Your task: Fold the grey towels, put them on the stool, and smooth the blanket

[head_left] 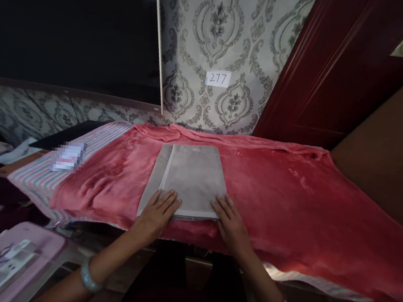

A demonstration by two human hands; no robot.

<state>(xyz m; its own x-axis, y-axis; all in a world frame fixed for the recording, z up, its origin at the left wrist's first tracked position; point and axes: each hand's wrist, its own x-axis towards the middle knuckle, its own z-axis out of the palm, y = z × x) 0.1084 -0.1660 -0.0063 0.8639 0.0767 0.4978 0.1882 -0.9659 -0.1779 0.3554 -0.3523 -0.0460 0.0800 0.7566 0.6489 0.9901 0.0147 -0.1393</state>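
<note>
A folded grey cloth (194, 179), perhaps a towel, lies flat on a red plush blanket (299, 215). Down its left part runs a pale strip, and another borders the near edge. My left hand (156, 213) rests on the near left corner, palm down with the fingers stretched out. On the near right corner lie the fingertips of my right hand (229, 222), also flat and spread. Neither hand grips the cloth.
Under the blanket's left end shows a striped cloth (42, 174), with a blurred-out item (68, 156) on it. A large dark television (73, 25) stands behind on the left. At the lower left is a pink box (38, 239) with a white power strip (2, 269); a cardboard box (394, 148) stands right.
</note>
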